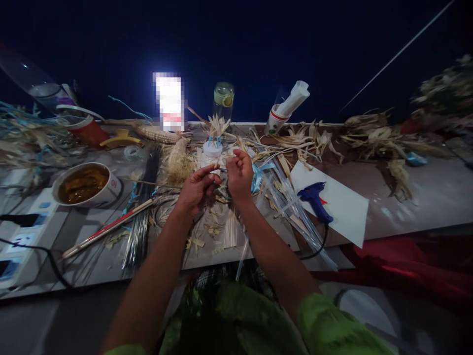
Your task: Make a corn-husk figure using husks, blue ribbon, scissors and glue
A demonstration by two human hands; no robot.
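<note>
My left hand (200, 188) and my right hand (240, 176) are held close together over the middle of the table. The fingers of both are pinched. Whatever lies between them is too small and dark to name. Just beyond them a white round lid (213, 149) carries a tuft of dried corn husk (219, 127) with light blue ties at its base. Beside my left hand lies a clump of corn silk (180, 165). Right of my right hand is a light blue ribbon (260, 173). Husk scraps (230, 229) lie beneath my wrists.
A blue glue gun (316, 201) rests on a white sheet (349, 209), beside clear glue sticks (295, 222). To the left are a bundle of wires (138, 234), a bowl of brown liquid (86, 185) and a power strip (27, 246). A bottle (223, 101) stands behind.
</note>
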